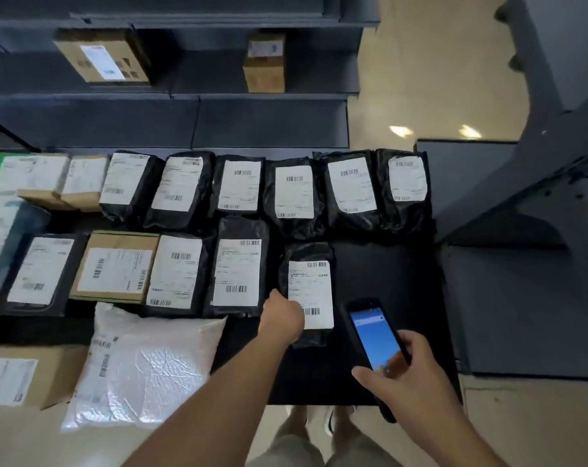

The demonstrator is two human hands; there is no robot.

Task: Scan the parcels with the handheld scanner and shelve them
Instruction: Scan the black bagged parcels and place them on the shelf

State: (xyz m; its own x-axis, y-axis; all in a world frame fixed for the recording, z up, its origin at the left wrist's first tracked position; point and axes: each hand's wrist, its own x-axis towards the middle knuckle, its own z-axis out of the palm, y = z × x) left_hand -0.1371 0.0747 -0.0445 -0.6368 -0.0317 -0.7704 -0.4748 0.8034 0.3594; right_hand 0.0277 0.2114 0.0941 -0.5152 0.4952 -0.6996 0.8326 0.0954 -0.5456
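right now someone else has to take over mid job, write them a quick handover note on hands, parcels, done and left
Left hand: gripping the lower left edge of the nearest black poly-bag parcel, label up, on the black table.
Right hand: holding the handheld scanner, screen lit, beside that parcel.
Parcels: two rows of black bags and cardboard boxes lie label up on the table, plus a white bubble mailer at the near edge.
Done: two cardboard boxes already stand on the grey shelves.
Left: scan the held parcel, shelve it, then work through the rest.
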